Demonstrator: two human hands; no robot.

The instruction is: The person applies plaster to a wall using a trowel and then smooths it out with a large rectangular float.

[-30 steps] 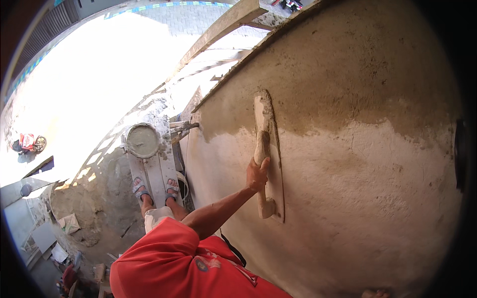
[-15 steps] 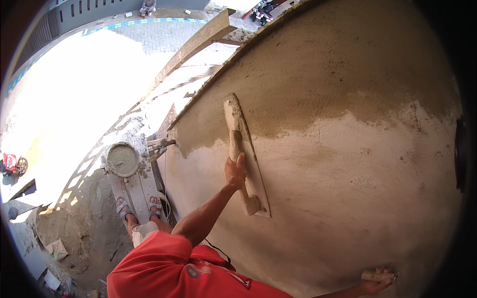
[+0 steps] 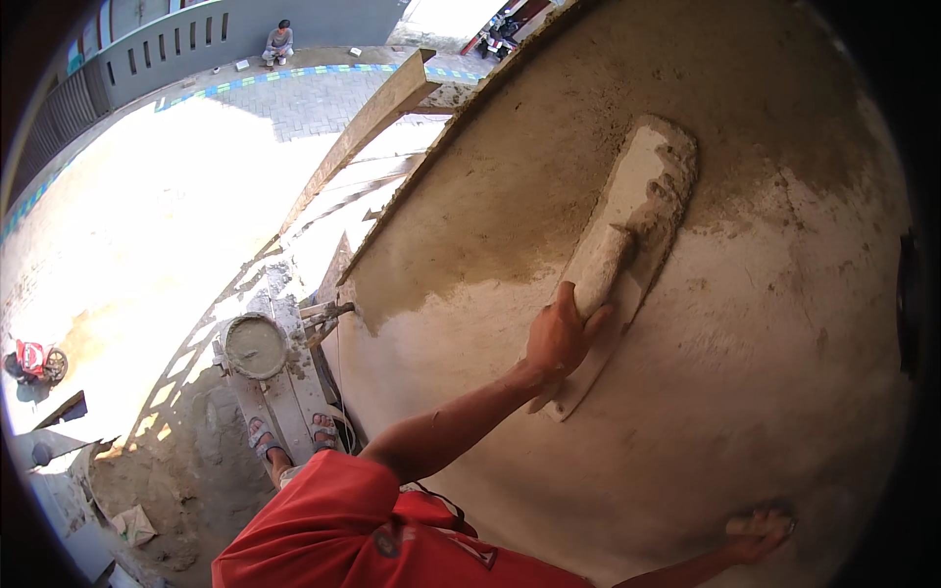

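Observation:
My left hand [image 3: 561,333] is closed on the handle of a long, flat plastering float [image 3: 642,171], its top end crusted with mortar, tilted up and rightward over the wall surface [image 3: 686,392]. That surface is dark and damp along its upper band and paler below. At the lower right my right hand [image 3: 757,529] is wrapped round a small tool with a wooden handle, close to the wall; much of the tool is hidden by the fingers.
A round container of grey mix [image 3: 253,343] sits on planks [image 3: 284,392] beside my sandalled feet. A wooden frame [image 3: 358,132] borders the wall's edge. Below lie a sunlit paved yard, a red motorbike [image 3: 34,361] and a seated person [image 3: 279,41]. Rubble and sand lie lower left.
My left hand and float have moved rightward, the float tilting more to the right. My right hand has come further into view. The view has shifted, showing more of the seated person.

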